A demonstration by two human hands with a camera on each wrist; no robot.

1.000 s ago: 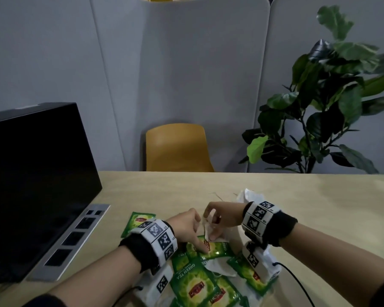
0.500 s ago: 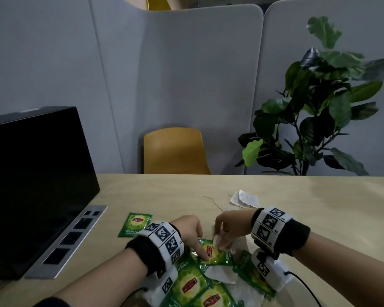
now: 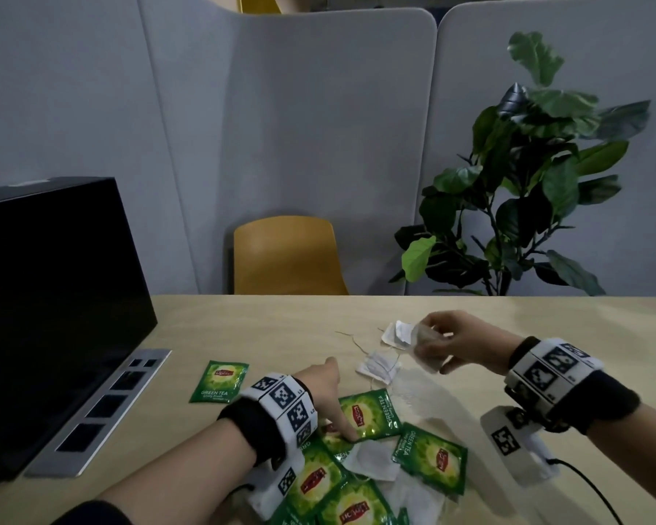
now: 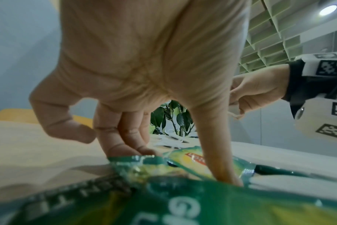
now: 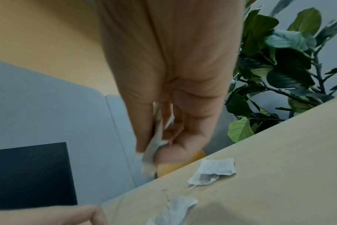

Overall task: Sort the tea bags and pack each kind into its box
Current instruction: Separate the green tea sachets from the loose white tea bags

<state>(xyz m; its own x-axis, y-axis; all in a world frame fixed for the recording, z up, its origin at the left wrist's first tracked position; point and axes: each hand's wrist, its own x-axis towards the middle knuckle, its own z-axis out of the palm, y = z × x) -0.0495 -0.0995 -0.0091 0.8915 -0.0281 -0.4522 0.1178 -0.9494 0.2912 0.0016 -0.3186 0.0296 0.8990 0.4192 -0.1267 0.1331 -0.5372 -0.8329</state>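
Observation:
Several green tea packets (image 3: pixel 428 456) lie heaped at the near table edge, with a white paper tea bag (image 3: pixel 372 458) among them. My left hand (image 3: pixel 343 426) presses its fingertips (image 4: pixel 125 150) and thumb down on one green packet (image 3: pixel 372 414). My right hand (image 3: pixel 442 344) is raised over the table further back and pinches a white tea bag (image 3: pixel 423 354), seen blurred in the right wrist view (image 5: pixel 152 152). Two more white tea bags (image 3: pixel 396 333) (image 3: pixel 377 367) with strings lie just beneath it. A single green packet (image 3: pixel 220 380) lies apart to the left.
A black monitor (image 3: pixel 54 297) stands at the left, with a grey socket panel (image 3: pixel 103 407) set in the wooden table (image 3: pixel 546 323) beside it. Behind the far edge are a yellow chair (image 3: pixel 285 255), a leafy plant (image 3: pixel 527 183) and grey partitions.
My right hand has pulled the white tea bag out of the heap and carried it up and away to the right, near the loose white bags. The left hand stayed on the green packets.

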